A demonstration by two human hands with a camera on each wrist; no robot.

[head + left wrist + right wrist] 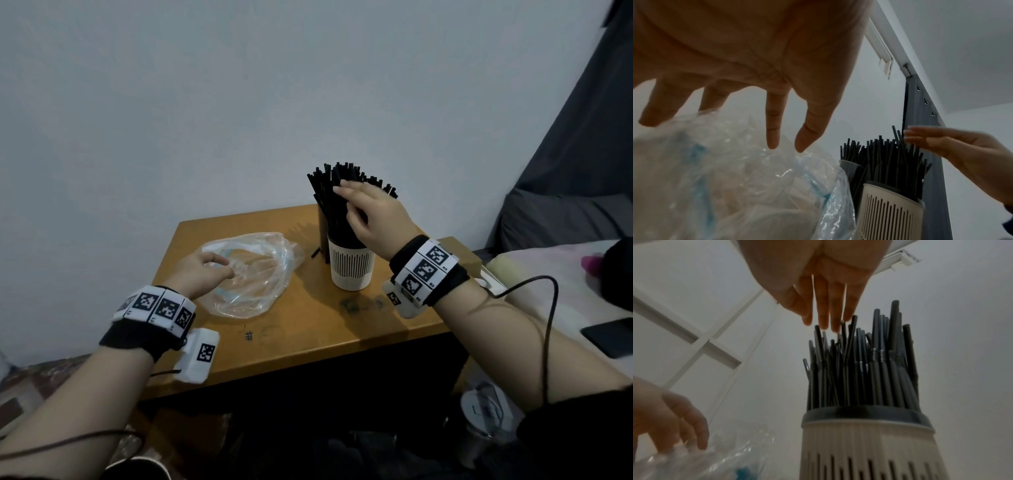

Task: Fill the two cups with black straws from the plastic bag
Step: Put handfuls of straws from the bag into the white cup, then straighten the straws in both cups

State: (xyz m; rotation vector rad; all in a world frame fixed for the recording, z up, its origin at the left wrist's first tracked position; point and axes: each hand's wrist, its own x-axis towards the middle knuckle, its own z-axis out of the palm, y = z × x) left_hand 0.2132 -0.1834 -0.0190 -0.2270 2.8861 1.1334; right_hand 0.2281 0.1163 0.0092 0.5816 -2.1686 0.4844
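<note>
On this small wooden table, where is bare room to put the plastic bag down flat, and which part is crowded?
Bare wood lies along the table's near edge, in front of the plastic bag and the white cup. The far right corner is crowded: both cups of black straws stand close together there, with the right hand at the straw tips.

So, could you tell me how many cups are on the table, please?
2. The white slotted cup stands near the table's middle, full of black straws. A darker cup stands right behind it to its left, mostly hidden, also holding straws.
</note>
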